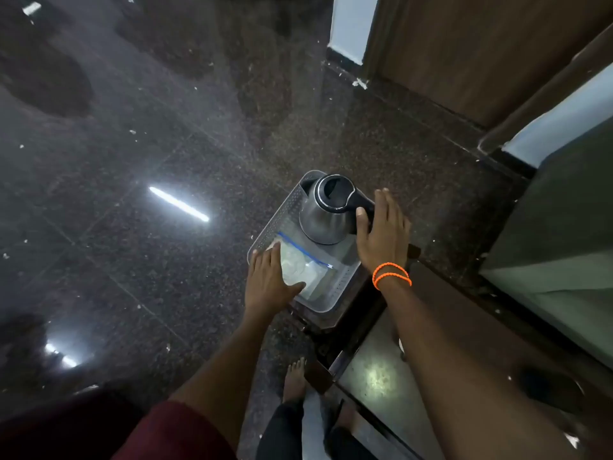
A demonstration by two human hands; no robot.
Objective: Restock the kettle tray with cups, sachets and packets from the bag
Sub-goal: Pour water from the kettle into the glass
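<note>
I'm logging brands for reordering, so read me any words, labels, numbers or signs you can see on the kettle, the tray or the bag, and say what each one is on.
No text can be read in this view.
Kettle: no brand or marking visible on the lid or body.
Tray: perforated wall, no label.
Zip bag: clear with a blue seal strip; the contents are blurred, any print is unreadable.
Orange bands on the right wrist: plain.

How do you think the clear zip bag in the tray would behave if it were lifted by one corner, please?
The bag looks like thin clear plastic, so it would probably sag and feel slippery. Its pale contents seem loose and would likely slide toward the low end. It looks light for its size.
</note>
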